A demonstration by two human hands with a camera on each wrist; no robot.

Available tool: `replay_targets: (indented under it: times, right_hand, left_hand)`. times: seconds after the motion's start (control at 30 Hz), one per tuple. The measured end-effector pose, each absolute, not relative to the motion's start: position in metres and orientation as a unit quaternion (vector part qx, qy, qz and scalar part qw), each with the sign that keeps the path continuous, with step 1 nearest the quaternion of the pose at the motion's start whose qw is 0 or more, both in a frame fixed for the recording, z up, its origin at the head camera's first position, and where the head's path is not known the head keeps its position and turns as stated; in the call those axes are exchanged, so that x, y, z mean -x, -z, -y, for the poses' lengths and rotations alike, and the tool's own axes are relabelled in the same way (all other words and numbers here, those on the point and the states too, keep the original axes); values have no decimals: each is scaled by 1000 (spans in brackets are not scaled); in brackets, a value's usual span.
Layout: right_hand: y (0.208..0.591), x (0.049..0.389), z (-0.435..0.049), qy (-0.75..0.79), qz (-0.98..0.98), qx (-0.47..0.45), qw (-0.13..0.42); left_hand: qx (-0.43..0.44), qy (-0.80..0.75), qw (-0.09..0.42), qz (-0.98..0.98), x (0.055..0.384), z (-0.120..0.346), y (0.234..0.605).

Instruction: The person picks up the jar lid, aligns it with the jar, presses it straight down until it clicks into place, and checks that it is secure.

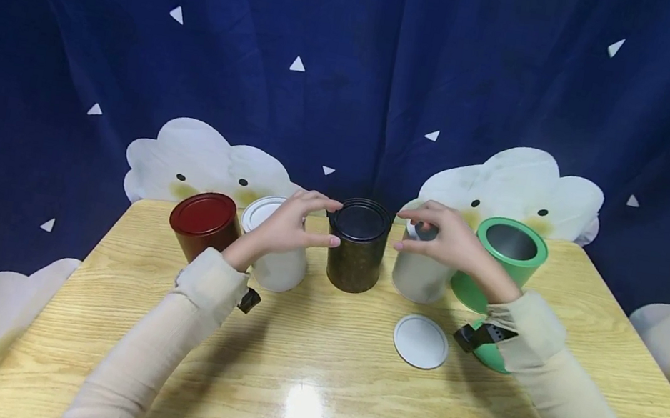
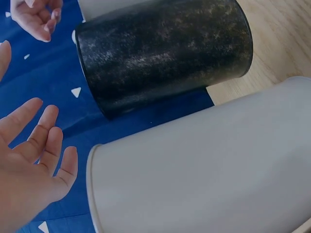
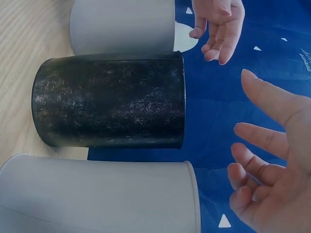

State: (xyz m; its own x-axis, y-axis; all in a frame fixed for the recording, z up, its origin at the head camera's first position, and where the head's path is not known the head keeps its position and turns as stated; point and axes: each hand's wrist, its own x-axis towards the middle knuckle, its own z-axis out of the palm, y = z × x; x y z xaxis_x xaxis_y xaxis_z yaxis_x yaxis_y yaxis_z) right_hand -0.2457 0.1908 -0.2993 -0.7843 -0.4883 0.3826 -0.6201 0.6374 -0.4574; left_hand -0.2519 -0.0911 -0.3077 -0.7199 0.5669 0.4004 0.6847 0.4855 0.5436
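A dark, mottled black can (image 1: 354, 266) with its lid on stands upright in the middle of the row. My left hand (image 1: 297, 221) hovers to its left, above a lidded white can (image 1: 280, 269), thumb and fingers spread. On the other side, my right hand (image 1: 443, 236) is held above a lidless white can (image 1: 418, 279), its thumb and index finger apart and the other fingers loosely bent. Both wrist views show a gap between the fingertips and the black can (image 2: 165, 53). Neither hand holds anything.
A dark red can (image 1: 203, 218) with its lid on ends the row at left, and an open green can (image 1: 468, 294) at right. A white lid (image 1: 420, 342) and a green lid (image 1: 491, 355), partly behind the right wrist camera, lie on the wooden table (image 1: 314, 350). Behind hangs a blue curtain (image 1: 357, 61).
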Motion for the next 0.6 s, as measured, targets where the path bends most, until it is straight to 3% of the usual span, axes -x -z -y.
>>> replay_targets:
  times: [0.6]
  right_hand:
    - [298, 218, -223, -287, 895, -312, 136]
  left_hand:
    - [381, 387, 96, 834, 229, 89, 313]
